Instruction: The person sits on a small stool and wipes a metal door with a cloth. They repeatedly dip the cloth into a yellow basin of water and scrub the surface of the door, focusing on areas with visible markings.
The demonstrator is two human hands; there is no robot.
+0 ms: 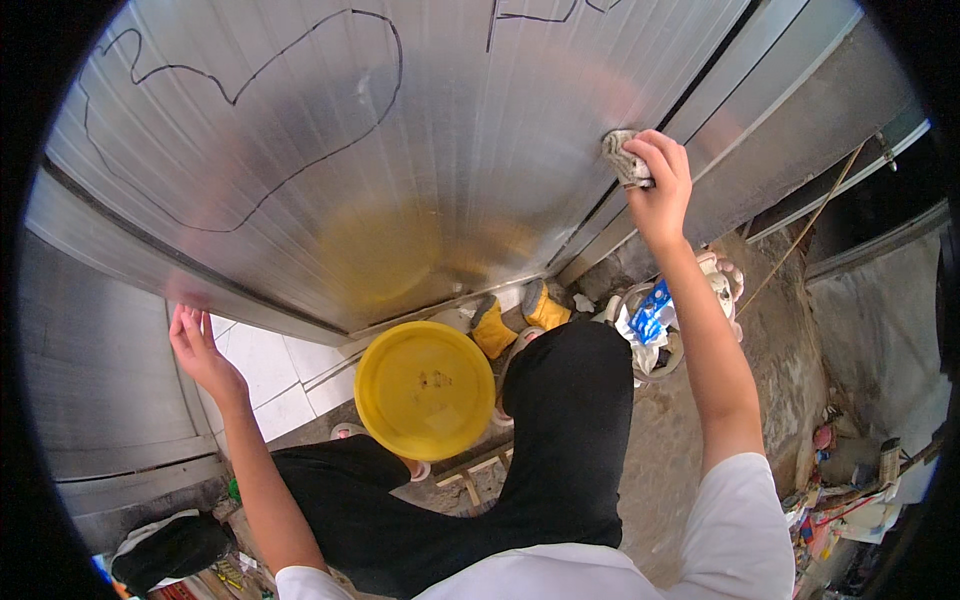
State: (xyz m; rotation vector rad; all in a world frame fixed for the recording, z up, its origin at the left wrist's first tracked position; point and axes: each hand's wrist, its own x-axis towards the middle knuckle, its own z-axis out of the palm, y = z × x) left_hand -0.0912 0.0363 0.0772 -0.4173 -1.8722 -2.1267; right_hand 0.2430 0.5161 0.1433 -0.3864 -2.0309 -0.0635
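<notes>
My right hand (661,176) grips a crumpled grey cloth (627,157) and presses it on a ribbed metal door (465,165), near the door's right edge. Black drawn lines, one a large heart-like outline, run across the upper part of the panel. At the door's left edge is my left hand (202,349), fingers apart and holding nothing; its fingertips reach the edge, though whether they touch it I cannot tell. Between my feet, below the door, stands a yellow plastic basin (424,390) that seems to hold water.
A pair of yellow shoes (493,330) sits at the door's foot. Right of my knee, a bin (667,360) holds paper and a blue packet (651,311). White floor tiles (274,367) show past the door's left edge. Assorted clutter (847,487) lies at lower right.
</notes>
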